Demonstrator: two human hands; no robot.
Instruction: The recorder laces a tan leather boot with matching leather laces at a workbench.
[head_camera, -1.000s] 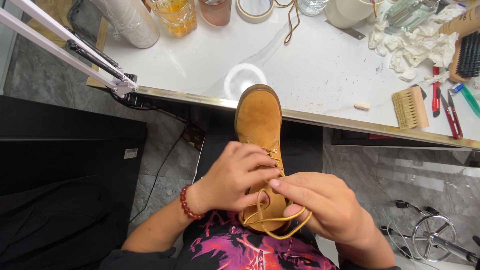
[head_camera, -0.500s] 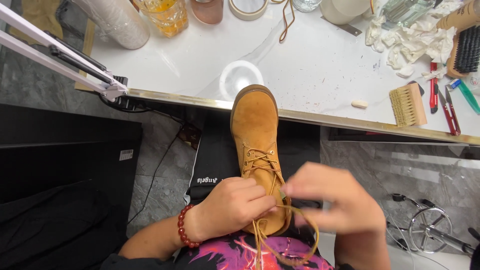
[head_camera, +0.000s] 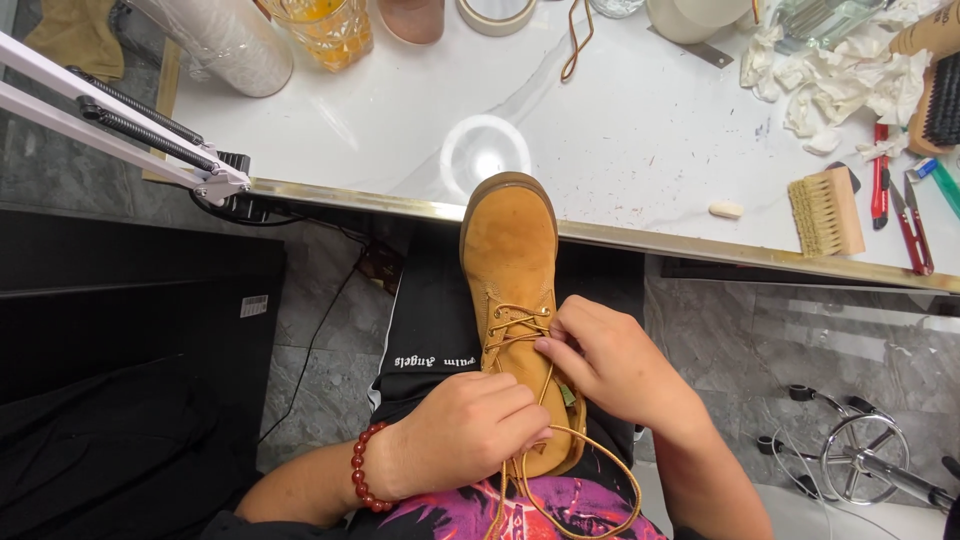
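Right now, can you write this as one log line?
left hand: gripping boot | right hand: pinching lace at eyelets | boot toe: resting on table edge

A tan suede work boot (head_camera: 510, 290) rests on the person's lap, sole down, its rounded toe pointing away from them and reaching just over the brass-edged near edge of the white marble table (head_camera: 620, 130). The toe cap is smooth and unmarked; the heel end is covered by the hands. A tan-and-gold cord lace (head_camera: 520, 325) crosses between the lower eyelets in a few loose rungs. From the upper eyelets its free length runs back toward the person and curves in a wide slack loop over the patterned shirt. The boot's tongue lies open under the lacing, and the upper eyelets look unlaced.
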